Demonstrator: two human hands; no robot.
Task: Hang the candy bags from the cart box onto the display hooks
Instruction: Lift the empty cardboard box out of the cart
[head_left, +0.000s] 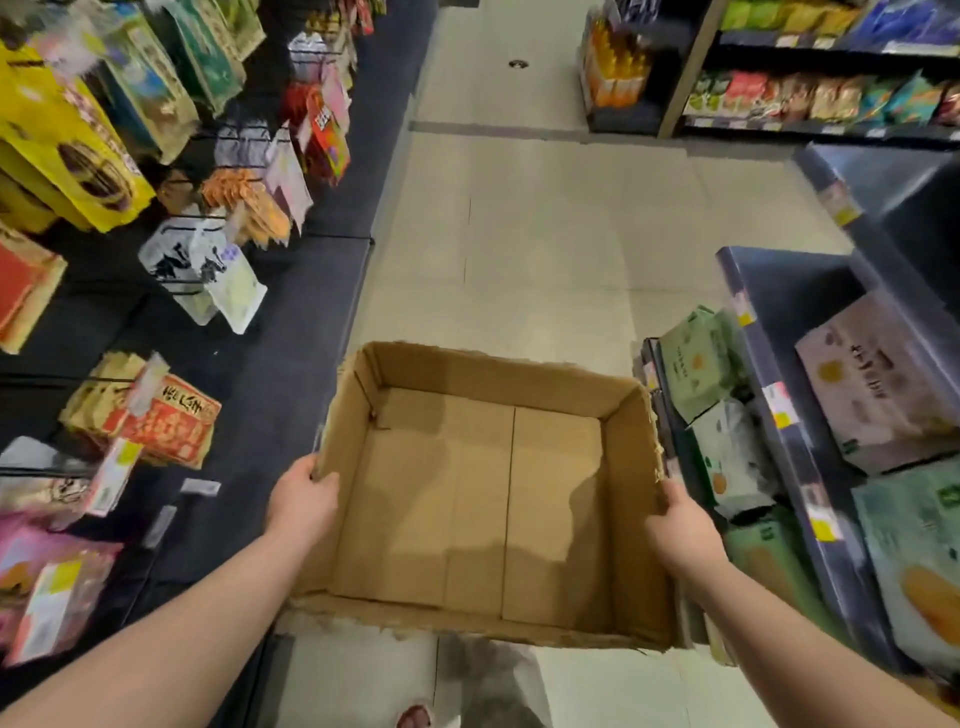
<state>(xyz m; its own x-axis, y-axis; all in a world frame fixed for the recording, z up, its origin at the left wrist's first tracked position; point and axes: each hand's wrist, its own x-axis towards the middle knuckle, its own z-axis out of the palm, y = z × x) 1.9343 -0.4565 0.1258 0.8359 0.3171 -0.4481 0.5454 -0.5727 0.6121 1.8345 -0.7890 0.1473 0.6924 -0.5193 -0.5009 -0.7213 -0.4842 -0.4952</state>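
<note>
My worry is the cardboard box (483, 499): I carry it by its thin, ragged side walls alone, so a wall could fold or slide out of my grip. Its right side also sits just beside the green cartons (701, 374) stacked past my right fingers, where a swing could knock them. My left hand (301, 501) has its fingers (317, 475) clamped over the left wall, and my right hand (680, 525) is clamped over the right wall. The box lies between the fingers, floor bare, nothing inside. The hung bags (208, 270) lie up and well left of my left fingers
</note>
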